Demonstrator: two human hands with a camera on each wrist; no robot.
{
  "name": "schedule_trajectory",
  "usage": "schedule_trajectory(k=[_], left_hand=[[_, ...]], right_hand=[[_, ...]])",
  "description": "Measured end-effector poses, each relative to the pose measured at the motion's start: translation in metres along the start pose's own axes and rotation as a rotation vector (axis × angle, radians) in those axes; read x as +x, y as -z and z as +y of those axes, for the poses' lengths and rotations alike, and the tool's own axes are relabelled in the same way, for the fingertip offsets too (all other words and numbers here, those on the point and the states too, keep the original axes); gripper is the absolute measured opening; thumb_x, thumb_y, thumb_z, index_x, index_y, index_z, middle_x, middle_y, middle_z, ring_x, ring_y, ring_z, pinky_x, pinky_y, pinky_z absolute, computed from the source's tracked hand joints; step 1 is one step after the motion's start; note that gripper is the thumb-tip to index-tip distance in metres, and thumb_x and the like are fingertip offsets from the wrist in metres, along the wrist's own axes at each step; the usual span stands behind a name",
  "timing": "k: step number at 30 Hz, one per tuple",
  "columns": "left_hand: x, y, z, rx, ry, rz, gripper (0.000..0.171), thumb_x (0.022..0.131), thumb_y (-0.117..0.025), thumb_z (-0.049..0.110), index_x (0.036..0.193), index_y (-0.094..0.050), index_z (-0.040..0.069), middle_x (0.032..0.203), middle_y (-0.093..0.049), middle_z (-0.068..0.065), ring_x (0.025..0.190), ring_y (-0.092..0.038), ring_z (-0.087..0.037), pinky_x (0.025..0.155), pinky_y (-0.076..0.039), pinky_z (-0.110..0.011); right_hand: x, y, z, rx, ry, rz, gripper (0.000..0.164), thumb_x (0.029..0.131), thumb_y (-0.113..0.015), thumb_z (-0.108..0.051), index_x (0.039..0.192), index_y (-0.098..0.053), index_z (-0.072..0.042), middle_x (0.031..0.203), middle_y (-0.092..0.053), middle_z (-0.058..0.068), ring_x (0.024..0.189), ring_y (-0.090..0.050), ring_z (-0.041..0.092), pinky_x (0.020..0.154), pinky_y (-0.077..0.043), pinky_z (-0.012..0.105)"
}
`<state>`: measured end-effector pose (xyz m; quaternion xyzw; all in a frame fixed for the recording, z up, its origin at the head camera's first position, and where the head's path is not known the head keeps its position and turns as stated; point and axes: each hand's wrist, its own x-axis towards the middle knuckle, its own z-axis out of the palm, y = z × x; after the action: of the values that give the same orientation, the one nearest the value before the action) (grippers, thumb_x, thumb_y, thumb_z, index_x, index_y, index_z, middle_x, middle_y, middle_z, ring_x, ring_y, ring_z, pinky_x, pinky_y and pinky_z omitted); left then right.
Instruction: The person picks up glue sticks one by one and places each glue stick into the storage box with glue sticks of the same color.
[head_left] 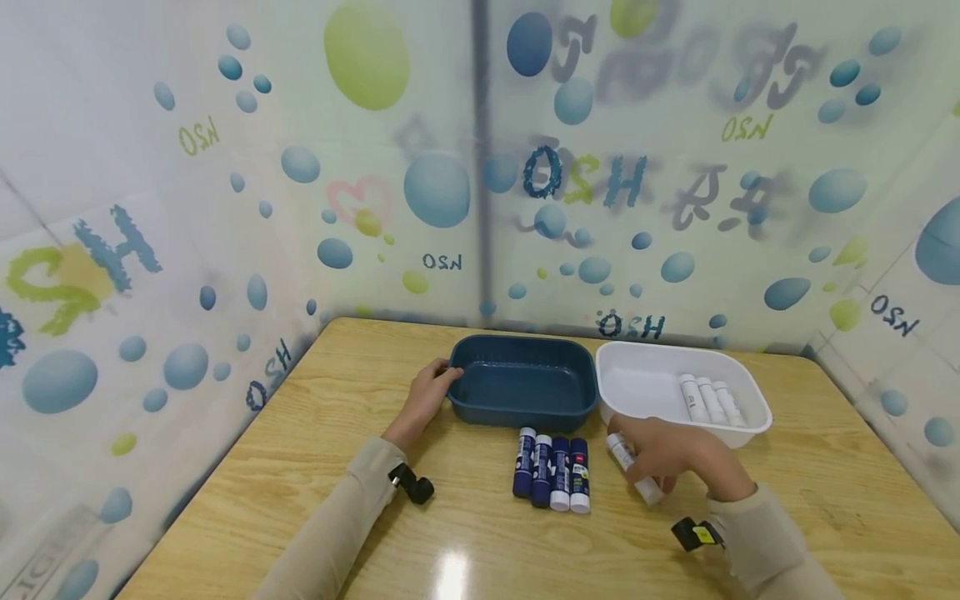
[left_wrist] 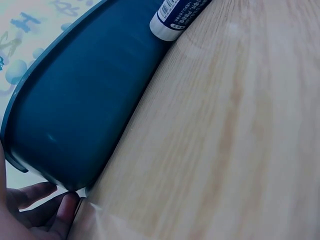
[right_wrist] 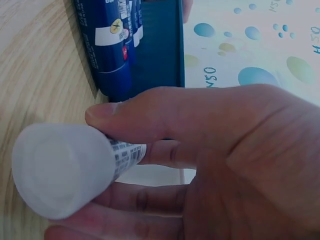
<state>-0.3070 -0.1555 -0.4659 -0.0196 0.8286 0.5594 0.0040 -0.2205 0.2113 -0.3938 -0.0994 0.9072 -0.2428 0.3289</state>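
My right hand (head_left: pixel 670 448) grips a white glue stick (head_left: pixel 633 468) between thumb and fingers, low over the table in front of the white bin (head_left: pixel 637 406). In the right wrist view, the translucent end of that glue stick (right_wrist: pixel 65 170) faces the camera. My left hand (head_left: pixel 429 395) holds the left end of a dark blue bin (head_left: pixel 517 418), its thumb at the rim; the left wrist view has curled fingers (left_wrist: pixel 62 212) at the bin's lower corner. A row of several navy-and-white glue sticks (head_left: pixel 551 471) lies in front of the blue bin.
Inside the white bin, three white glue sticks (head_left: pixel 708 400) lie side by side at the right. Both bins stand next to each other on the wooden table (head_left: pixel 360 358). Behind the table hangs a patterned curtain (head_left: pixel 375 167).
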Motion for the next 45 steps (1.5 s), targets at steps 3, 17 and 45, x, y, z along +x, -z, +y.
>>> schedule_trajectory(k=[3,17,45], left_hand=[[-0.001,0.0,-0.001,-0.007,0.004,-0.002,0.056,0.101,-0.057,0.041,0.145,-0.055,0.007,0.147,-0.056,-0.017,0.137,-0.053,-0.034,0.114,-0.044,-0.053],[0.0,0.0,-0.002,-0.005,-0.002,-0.004,0.056,0.102,-0.056,0.042,0.145,-0.055,0.007,0.148,-0.056,-0.016,0.138,-0.053,-0.034,0.115,-0.043,-0.053],[0.0,0.001,-0.002,-0.01,-0.023,-0.006,0.054,0.102,-0.055,0.043,0.144,-0.056,0.008,0.146,-0.058,-0.016,0.136,-0.054,-0.034,0.114,-0.044,-0.054]], right_hand=[[0.0,0.001,0.001,0.005,-0.009,0.001,0.063,0.088,-0.078,-0.012,0.142,-0.044,-0.019,0.124,-0.056,0.017,0.085,-0.066,0.025,0.065,-0.063,0.039],[-0.005,0.001,-0.001,0.012,0.032,-0.008,0.066,0.09,-0.078,-0.011,0.145,-0.041,-0.018,0.108,-0.056,0.014,0.081,-0.065,0.024,0.064,-0.063,0.039],[-0.013,0.007,-0.002,0.031,0.093,-0.011,0.063,0.092,-0.076,-0.013,0.144,-0.043,-0.018,0.092,-0.054,0.011,0.083,-0.063,0.023,0.065,-0.062,0.04]])
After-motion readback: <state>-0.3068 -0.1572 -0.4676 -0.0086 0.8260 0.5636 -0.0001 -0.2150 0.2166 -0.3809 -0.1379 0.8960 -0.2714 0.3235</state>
